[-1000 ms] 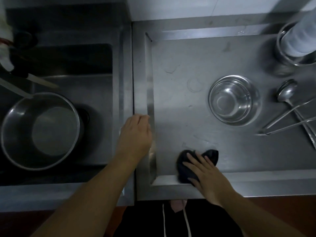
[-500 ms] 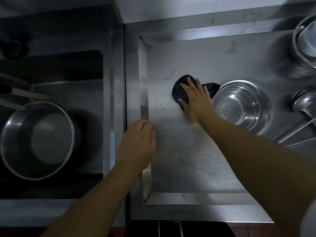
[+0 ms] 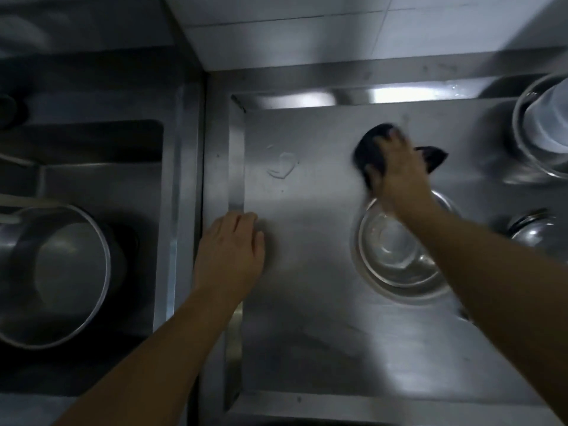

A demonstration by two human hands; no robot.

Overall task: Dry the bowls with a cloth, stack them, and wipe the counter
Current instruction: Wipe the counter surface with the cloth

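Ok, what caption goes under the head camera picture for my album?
Right hand wiping the steel counter with a dark cloth beside stacked bowls.

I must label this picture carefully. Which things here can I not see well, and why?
Head view only:
- Right hand and dark cloth: motion blur; finger grip unclear.
- Stacked bowls: the forearm covers one side; count uncertain.
- Container at the right edge: cut off.
- Shiny utensil: partly cut off.
- Pot in the sink: left part cut off, dark.
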